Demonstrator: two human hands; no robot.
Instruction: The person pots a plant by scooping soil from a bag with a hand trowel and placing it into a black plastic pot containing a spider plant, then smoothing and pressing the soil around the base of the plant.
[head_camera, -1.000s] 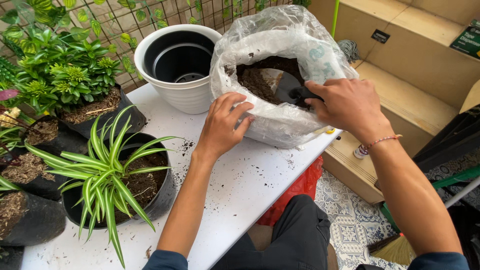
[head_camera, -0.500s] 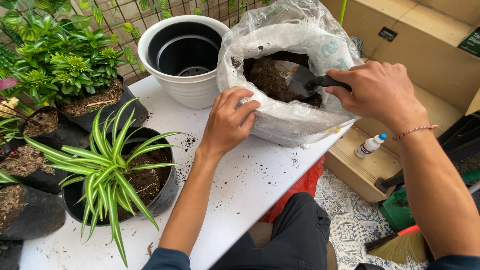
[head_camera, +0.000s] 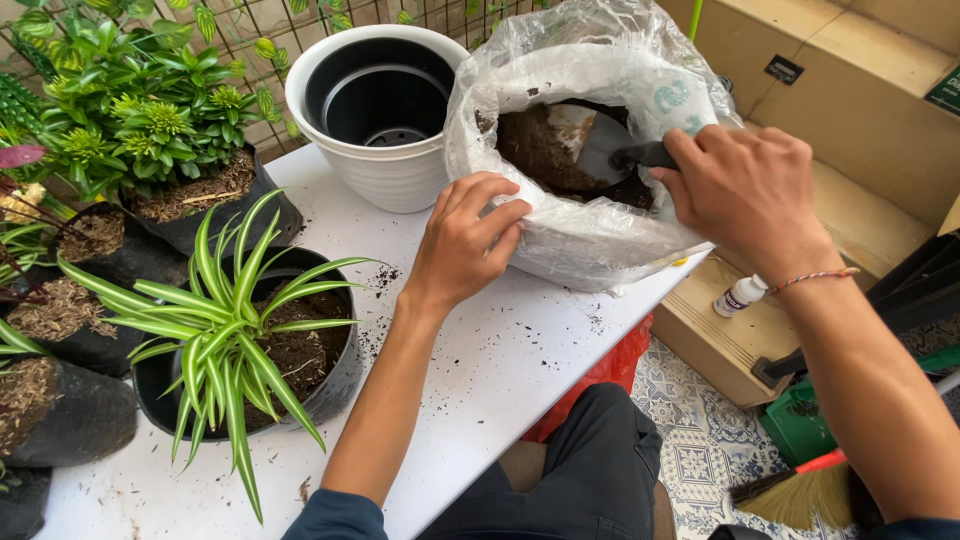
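Your right hand (head_camera: 745, 190) has its grip clenched on the trowel (head_camera: 610, 150) inside the clear plastic soil bag (head_camera: 590, 225); your left hand (head_camera: 465, 245), grip released, rests against the bag's side.

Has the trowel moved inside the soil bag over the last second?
Yes. The trowel in the right hand has shifted left and deeper into the soil, judged against the bag rim.
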